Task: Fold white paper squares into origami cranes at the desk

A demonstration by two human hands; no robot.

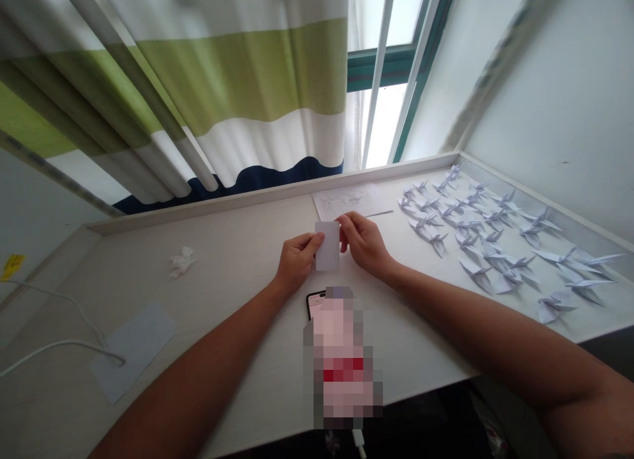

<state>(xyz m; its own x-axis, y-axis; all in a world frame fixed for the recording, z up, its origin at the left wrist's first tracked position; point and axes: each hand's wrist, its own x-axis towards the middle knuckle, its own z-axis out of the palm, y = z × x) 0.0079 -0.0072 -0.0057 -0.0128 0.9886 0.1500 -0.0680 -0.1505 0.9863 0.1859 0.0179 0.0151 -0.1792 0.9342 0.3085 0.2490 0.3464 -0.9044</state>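
A small white folded paper (327, 246) is held upright above the middle of the pale desk (238, 261). My left hand (296, 261) pinches its left edge with thumb and fingers closed. My right hand (363, 241) grips its right edge, fingers curled onto it. Just below the hands a phone (317, 302) lies on the desk, its screen mostly blurred out.
Several folded white paper cranes (488, 238) cover the desk's right side. A printed sheet (349, 201) lies behind the hands. A crumpled scrap (181, 261), a blank paper sheet (133, 350) and a white cable (54, 347) lie at the left. Striped curtain (198, 89) and window behind.
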